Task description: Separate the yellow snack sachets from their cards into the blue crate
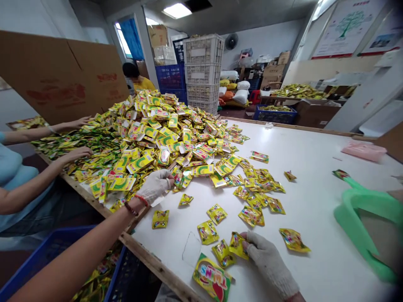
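My left hand (154, 186), in a white fingerless-tipped glove, reaches to the front edge of a heap of yellow cartons (163, 140). Its fingers pinch a small shiny packet (178, 178), partly hidden by the fingertips. Nearer to me, my right hand (267, 262), gloved the same way, grips a small yellow foil sachet (238, 245) just over the white tabletop. Beside that sachet lie another yellow sachet (223, 253) and a flat yellow-green carton (212, 277) with colourful lettering. Several more sachets (252, 214) are scattered between the two hands and to the right.
A green plastic scoop (355, 218) rests at the right. A pink bundle (363, 150) lies behind it. At left, a co-worker's hands (75, 155) touch the heap. A blue crate (72, 235) with packets stands below the wooden table edge (157, 266). White crates (203, 71) are stacked behind.
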`<control>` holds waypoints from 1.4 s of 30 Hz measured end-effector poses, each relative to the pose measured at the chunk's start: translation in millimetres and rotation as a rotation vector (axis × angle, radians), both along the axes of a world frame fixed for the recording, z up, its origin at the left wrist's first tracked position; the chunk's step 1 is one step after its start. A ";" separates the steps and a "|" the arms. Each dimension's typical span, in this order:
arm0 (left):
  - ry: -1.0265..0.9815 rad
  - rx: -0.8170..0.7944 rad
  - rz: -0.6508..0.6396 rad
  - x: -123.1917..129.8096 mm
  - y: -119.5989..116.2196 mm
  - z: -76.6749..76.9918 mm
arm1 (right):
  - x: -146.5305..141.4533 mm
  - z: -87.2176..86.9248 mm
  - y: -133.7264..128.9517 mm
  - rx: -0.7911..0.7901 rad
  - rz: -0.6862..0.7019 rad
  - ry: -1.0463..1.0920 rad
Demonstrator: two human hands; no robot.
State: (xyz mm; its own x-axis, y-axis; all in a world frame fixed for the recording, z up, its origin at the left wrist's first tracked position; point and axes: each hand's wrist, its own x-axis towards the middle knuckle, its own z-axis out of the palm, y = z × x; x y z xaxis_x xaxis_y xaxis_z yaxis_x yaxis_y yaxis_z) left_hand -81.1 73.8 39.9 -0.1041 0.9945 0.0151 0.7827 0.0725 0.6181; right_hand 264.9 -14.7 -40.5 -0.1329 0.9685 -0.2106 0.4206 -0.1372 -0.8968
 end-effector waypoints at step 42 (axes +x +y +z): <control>0.232 -0.156 -0.917 124.6 -111.2 -42.1 | -5.1 18.8 -50.0 -0.066 -0.117 0.071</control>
